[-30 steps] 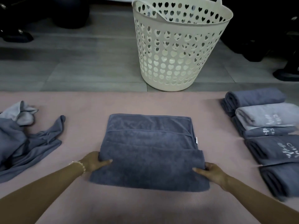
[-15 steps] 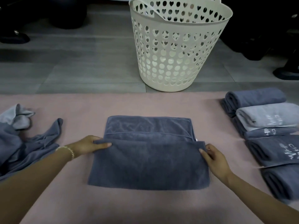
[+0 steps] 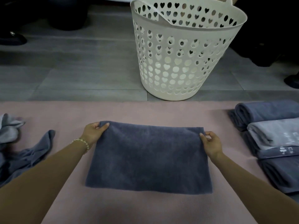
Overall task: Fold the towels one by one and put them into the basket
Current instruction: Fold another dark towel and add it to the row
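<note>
A dark blue-grey towel [image 3: 148, 157] lies folded into a flat rectangle on the pink mat [image 3: 145, 207] in front of me. My left hand [image 3: 94, 132] pinches its far left corner. My right hand [image 3: 210, 143] pinches its far right corner. A white plastic basket [image 3: 181, 62] with heart-shaped holes stands on the grey floor beyond the mat, upright, a little right of centre. Through the holes I see nothing inside it.
A loose heap of unfolded grey and blue towels [image 3: 19, 151] lies at the left edge of the mat. Several folded towels [image 3: 275, 139], some with white lettering, sit in a row on the right. Dark objects and shoes line the far floor.
Both hands carried the near edge of the towel away from me and laid it over the far edge, halving the towel. The hands now sit at the far corners.
</note>
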